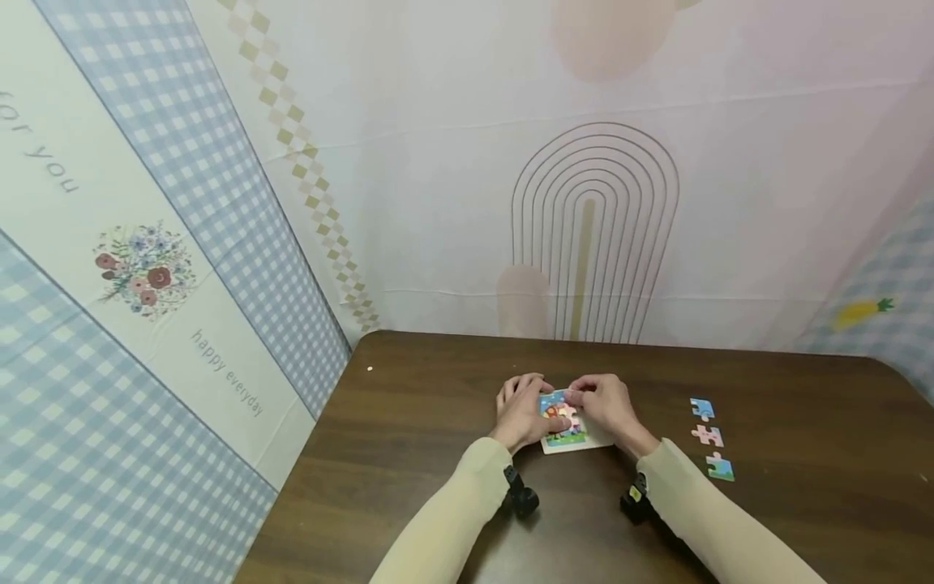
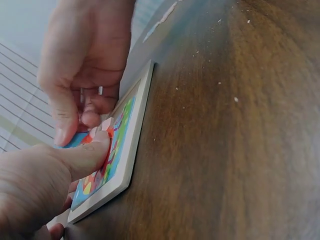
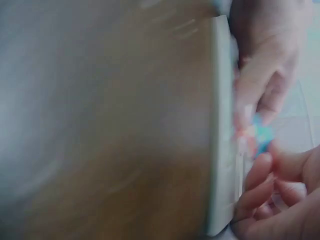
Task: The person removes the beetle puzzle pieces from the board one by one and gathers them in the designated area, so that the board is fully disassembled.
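Note:
A small wooden-framed jigsaw puzzle board (image 1: 597, 440) lies on the table, its left and middle part filled with a colourful picture and a bare strip along its right. My left hand (image 1: 521, 415) holds the board's left side, thumb pressed on the picture and fingers beyond the edge. With thumb and fingertips, my right hand (image 1: 609, 405) pinches a blue puzzle piece (image 2: 75, 140) at the far edge of the picture. The fingers cover much of that piece. The right wrist view is blurred, but both hands meet there at the board's frame (image 3: 220, 130).
To the right of the board lie three loose jigsaw pieces in a column: a blue one (image 1: 702, 408), a pink one (image 1: 707, 435) and a blue-green one (image 1: 720, 467). A printed cloth (image 1: 438, 203) hangs behind the brown table (image 1: 430, 422). A white speck (image 1: 370, 369) is at the far left.

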Motion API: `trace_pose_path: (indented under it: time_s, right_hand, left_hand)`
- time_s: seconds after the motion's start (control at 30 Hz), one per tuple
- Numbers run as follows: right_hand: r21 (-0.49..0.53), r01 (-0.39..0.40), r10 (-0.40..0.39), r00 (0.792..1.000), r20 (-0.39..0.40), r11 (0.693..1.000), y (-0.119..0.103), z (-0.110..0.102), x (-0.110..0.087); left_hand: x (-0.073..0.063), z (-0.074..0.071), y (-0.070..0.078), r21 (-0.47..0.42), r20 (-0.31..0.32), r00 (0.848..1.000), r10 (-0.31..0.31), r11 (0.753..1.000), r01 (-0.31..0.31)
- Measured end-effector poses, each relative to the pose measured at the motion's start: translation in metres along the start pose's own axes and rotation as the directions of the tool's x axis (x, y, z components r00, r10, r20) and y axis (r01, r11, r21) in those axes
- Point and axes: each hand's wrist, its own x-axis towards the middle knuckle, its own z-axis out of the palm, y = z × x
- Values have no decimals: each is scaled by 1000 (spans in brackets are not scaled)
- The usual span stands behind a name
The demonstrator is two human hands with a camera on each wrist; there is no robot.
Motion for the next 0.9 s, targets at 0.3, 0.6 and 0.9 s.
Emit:
trace_pose_path:
  time_s: [0.3,0.6,0.9]
  right_hand:
    - [96,-177,170,982,79,980,-12,-9,9]
    - [-10,-46,47,997,53,999,2,-64,-2]
    - [-144,-30,31,999,9,989,50,-110,-14]
  left_hand:
    - [2,3,0,33,2,1000,-31,999,30]
    - [1,-4,2,14,18,1000,13,1000,-13]
    - [1,0,-4,3,31,999,38,999,-38]
